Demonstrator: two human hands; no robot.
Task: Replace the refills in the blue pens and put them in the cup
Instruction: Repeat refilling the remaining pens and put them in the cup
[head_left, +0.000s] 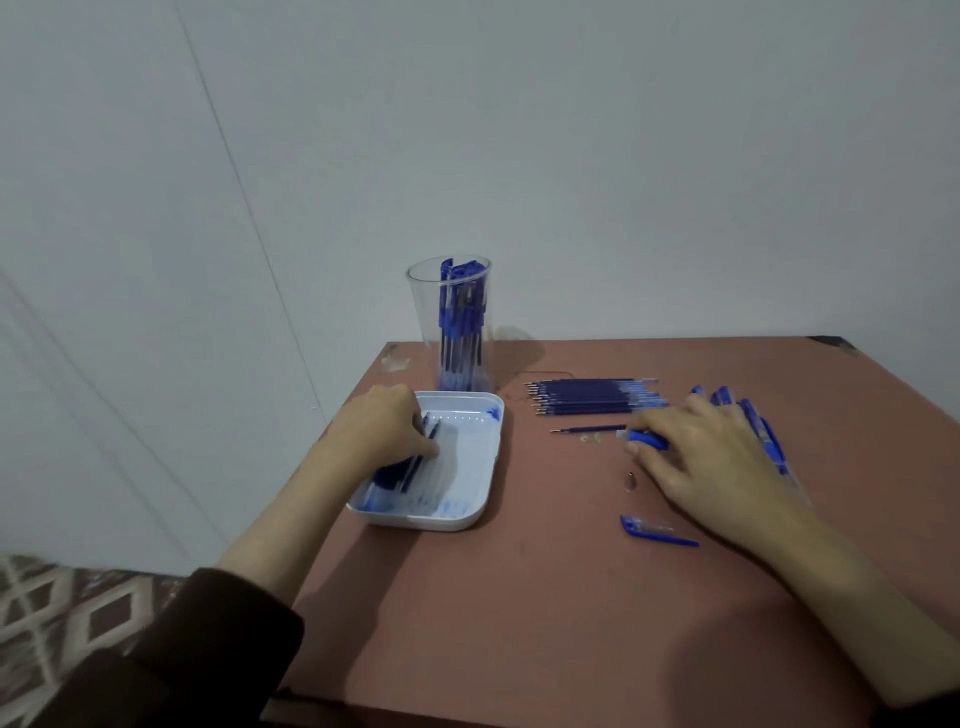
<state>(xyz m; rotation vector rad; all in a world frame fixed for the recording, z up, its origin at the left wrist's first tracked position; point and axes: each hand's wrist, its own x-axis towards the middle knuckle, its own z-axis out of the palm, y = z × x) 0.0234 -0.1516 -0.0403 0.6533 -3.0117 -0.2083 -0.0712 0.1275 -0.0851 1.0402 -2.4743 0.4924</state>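
Fingers (415, 418) of the left hand (382, 423) pinch a refill (422, 457) in the tray (467, 519) at the surface's (519, 623) left edge, the right hand (711, 457) clamps a blue pen (647, 440); the cup (449, 291) at the far edge holds many pens, and several loose pens (769, 441) and fresh refills (592, 397) appear outstanding.

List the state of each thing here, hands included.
Clear cup: upright, holding blue pens.
White tray: flat on the table, refills inside.
Left hand: fingers on those refills, grip unclear.
Row of refills: lying side by side.
Single refill: lying apart.
Right hand: gripping a blue pen.
Pen pile: beneath that hand.
Metal tip: loose on the table.
Pen cap: off, lying loose.
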